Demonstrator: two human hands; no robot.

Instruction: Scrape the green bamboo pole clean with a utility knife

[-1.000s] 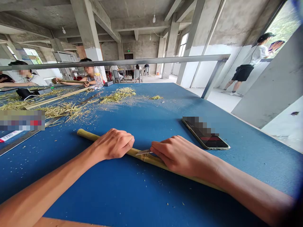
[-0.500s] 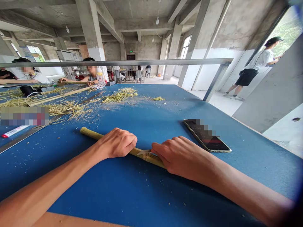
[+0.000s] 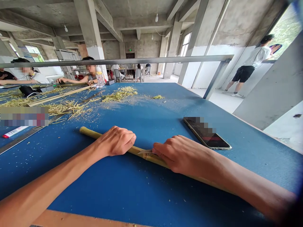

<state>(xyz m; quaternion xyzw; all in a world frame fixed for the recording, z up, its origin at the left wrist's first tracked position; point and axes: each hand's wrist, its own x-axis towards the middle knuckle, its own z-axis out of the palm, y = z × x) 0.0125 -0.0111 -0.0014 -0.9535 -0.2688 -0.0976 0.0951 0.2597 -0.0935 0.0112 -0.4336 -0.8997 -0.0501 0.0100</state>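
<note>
Bamboo cane is lying on the blue counter, just in front of the phone.
The closed left hand is gripping it, apparently to steady it, while the right hand is curling around a small blade set against it. Its long axis is running diagonally, one end pointing left and away.

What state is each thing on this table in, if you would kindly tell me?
Left hand, curled over the bamboo, pressing it down.
Right hand, closed around the knife, against the bamboo.
Knife, blade exposed, lying on the bamboo.
Bamboo, lying flat on the table.
Phone, lying screen up.
Shavings, piled loosely and scattered.
</note>
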